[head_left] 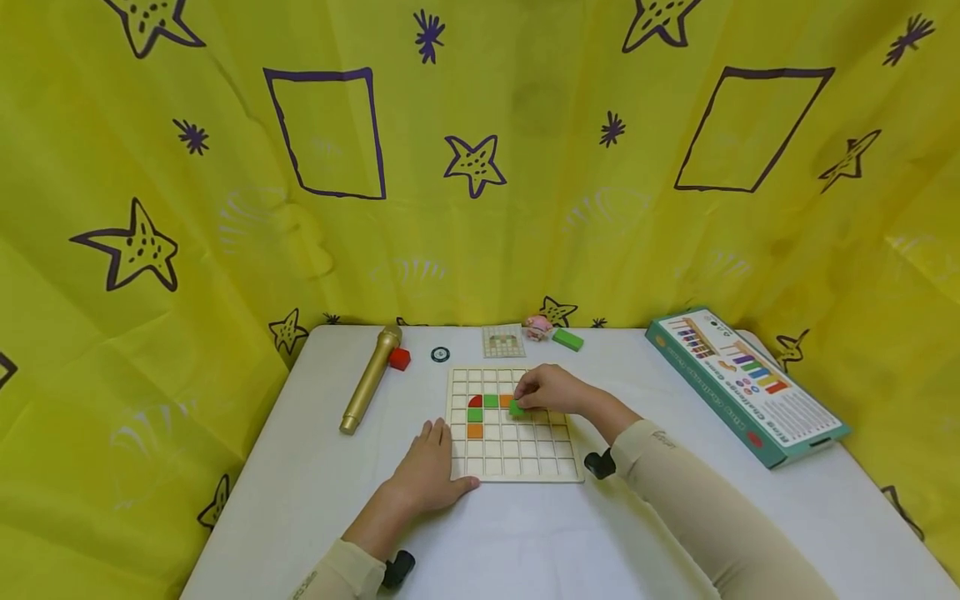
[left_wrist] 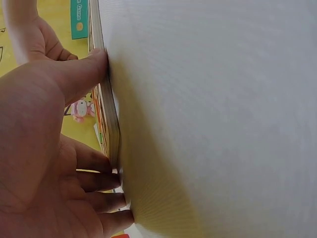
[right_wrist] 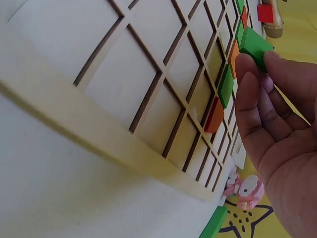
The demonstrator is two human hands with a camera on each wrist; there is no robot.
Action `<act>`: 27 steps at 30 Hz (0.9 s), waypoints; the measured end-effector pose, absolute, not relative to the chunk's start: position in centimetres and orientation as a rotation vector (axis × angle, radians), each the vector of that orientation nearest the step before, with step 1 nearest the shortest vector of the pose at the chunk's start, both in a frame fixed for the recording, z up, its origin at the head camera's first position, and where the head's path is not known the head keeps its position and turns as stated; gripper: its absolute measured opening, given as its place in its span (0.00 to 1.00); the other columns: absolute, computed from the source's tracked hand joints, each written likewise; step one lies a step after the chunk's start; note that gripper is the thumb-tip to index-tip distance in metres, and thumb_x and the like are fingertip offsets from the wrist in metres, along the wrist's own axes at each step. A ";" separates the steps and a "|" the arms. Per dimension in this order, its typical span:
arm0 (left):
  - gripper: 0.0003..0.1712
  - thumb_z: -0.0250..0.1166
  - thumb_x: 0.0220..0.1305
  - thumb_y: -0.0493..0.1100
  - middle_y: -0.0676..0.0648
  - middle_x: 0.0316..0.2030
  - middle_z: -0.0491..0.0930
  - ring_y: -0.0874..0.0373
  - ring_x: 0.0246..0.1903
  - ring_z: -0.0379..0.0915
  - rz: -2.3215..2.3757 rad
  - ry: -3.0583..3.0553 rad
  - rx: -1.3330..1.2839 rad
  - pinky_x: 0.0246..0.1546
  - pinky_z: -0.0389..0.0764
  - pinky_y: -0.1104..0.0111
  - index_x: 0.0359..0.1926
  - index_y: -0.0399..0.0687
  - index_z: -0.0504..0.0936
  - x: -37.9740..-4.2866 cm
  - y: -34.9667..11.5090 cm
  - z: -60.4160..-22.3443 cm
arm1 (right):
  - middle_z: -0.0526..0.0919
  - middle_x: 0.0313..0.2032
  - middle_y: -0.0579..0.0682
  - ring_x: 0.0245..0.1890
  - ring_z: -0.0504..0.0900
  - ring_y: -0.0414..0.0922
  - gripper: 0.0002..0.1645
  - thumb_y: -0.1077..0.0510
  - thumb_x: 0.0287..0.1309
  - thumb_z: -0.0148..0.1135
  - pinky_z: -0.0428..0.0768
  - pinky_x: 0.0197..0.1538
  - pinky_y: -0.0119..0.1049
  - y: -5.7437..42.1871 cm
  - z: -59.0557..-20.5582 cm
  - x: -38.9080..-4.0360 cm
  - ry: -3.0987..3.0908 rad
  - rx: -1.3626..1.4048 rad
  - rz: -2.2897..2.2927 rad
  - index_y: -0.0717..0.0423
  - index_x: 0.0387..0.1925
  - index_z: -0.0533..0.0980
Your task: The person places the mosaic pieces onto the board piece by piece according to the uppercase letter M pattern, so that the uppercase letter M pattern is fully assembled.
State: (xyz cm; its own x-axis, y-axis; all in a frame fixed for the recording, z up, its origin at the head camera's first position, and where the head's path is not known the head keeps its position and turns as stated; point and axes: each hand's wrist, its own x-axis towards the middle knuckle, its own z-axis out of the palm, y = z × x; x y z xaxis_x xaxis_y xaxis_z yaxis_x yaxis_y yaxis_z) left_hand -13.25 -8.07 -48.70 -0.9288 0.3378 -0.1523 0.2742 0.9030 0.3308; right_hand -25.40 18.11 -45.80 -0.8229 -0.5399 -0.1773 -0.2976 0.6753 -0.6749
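A wooden grid board point(head_left: 517, 467) lies on the white table. My right hand point(head_left: 551, 389) pinches a green square tile point(right_wrist: 256, 47) between thumb and fingertips, above the upper middle of the grid. Near it on the grid sit an orange tile point(head_left: 506, 401), a green tile point(head_left: 491, 401) and a red rounded piece point(head_left: 476, 402). Below the red piece lie another green tile point(head_left: 476, 414) and a lower orange tile point(head_left: 476, 431). My left hand point(head_left: 425, 471) rests at the board's lower left corner, fingers extended along the left side, thumb touching the front edge.
Behind the board lie a pattern card point(head_left: 503, 342), a pink figurine point(head_left: 537, 327) and a green block point(head_left: 567, 339). A gold microphone point(head_left: 367, 385), a red block point(head_left: 400, 359) and a round disc point(head_left: 440, 354) lie at the left. A game box point(head_left: 746, 387) is at the right.
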 end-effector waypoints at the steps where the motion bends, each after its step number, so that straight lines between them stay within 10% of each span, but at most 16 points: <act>1: 0.59 0.68 0.60 0.66 0.28 0.73 0.55 0.33 0.74 0.48 0.452 2.864 0.468 0.71 0.59 0.46 0.72 0.23 0.57 -13.2 -8.1 -48.7 | 0.85 0.32 0.42 0.33 0.78 0.41 0.03 0.59 0.64 0.67 0.79 0.44 0.37 17.9 -45.8 -25.4 2.526 -0.654 -0.925 0.53 0.38 0.85; 27: 0.59 0.69 0.59 0.65 0.28 0.73 0.55 0.33 0.74 0.48 0.471 2.858 0.457 0.71 0.58 0.46 0.72 0.24 0.57 -13.3 -8.1 -48.7 | 0.82 0.28 0.41 0.32 0.77 0.40 0.03 0.61 0.59 0.71 0.78 0.40 0.35 15.5 -47.1 -24.6 2.634 -0.601 -0.813 0.52 0.31 0.84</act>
State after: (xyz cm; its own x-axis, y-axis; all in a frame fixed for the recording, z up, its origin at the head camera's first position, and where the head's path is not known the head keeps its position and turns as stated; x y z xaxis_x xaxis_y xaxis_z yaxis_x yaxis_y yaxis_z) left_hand -13.25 -8.06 -48.73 -0.9302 0.3339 -0.1526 0.2674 0.9010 0.3417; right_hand -24.61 15.47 -47.08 -0.8607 -0.4784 -0.1741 -0.2970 0.7496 -0.5915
